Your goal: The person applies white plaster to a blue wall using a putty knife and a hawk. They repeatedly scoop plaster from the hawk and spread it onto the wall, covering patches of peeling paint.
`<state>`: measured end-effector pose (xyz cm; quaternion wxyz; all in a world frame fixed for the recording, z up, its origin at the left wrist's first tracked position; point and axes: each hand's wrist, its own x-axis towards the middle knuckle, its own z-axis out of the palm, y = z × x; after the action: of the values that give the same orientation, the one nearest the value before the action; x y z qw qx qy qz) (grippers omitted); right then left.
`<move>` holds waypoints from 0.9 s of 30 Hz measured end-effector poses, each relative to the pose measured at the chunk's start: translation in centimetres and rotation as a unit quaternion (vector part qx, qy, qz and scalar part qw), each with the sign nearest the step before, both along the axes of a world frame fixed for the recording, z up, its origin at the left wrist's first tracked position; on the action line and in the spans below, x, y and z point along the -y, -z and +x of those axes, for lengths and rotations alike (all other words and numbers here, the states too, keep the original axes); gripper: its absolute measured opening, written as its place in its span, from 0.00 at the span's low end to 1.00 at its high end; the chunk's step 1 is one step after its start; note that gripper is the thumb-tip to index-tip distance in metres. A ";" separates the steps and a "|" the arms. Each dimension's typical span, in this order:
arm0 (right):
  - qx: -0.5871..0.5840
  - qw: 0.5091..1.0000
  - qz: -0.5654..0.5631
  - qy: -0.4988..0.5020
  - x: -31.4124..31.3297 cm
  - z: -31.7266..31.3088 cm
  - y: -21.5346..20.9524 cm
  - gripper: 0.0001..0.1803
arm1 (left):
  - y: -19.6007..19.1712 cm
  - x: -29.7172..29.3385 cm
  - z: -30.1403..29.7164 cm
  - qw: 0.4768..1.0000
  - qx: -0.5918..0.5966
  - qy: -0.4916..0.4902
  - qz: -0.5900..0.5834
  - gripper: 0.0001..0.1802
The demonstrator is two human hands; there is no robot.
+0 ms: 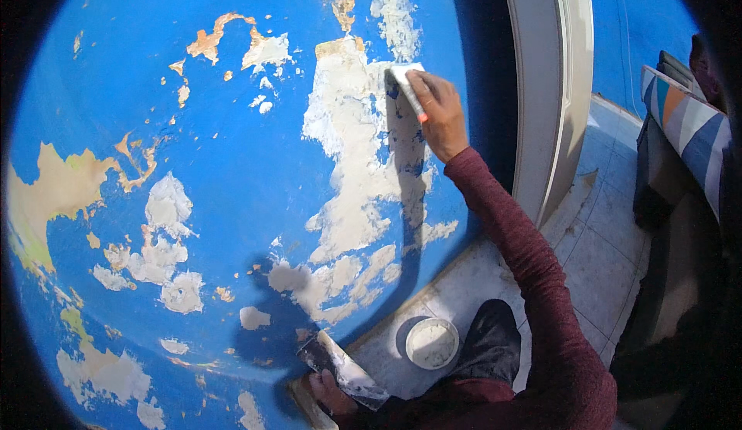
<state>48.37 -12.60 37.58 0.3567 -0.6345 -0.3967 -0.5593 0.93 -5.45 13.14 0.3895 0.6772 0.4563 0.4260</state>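
Observation:
High on the blue wall (232, 121), my right hand (443, 117) is closed around a putty knife (407, 88). Its pale, coated blade lies at the upper right part of a long patch of whitish filler (344, 113). Low down by the wall's foot, my left hand (331, 393) grips a wide filling knife (352, 370), its blade smeared with white filler. A round white tub (410, 344) of filler stands on the floor near my leg. Shadow covers part of the wall beside my right hand.
Bare tan spots (66, 179) and smaller filler patches (170, 202) mark the wall's left side. To the right rises a white door frame (553, 82). Past it, furniture with a patterned cushion (684, 121) stands on the tiled floor (599, 268).

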 end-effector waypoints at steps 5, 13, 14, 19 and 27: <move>-0.001 1.000 -0.020 0.010 -2.1 1.6 5.3 0.34 | 2.0 -0.7 -0.2 0.996 0.074 0.021 -0.044 0.19; -0.029 0.997 -0.064 -0.014 0.0 1.0 9.0 0.35 | 3.0 -1.0 0.2 0.997 0.067 0.037 0.020 0.20; -0.045 0.997 -0.063 -0.011 1.0 0.9 9.3 0.34 | 3.1 -0.9 0.5 0.995 0.087 0.047 0.002 0.20; -0.130 0.990 0.036 -0.027 0.8 -0.8 6.9 0.35 | 5.5 -1.9 -1.5 0.991 -0.041 0.044 0.118 0.20; -0.128 0.989 0.069 0.004 -3.5 -3.9 2.6 0.37 | 6.7 -2.0 -1.2 0.957 -0.061 0.062 0.276 0.18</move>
<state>44.46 -9.09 34.97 0.4456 -0.6761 -0.3059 -0.5009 -0.23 -3.42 6.41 0.1848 0.8102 0.3008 0.4679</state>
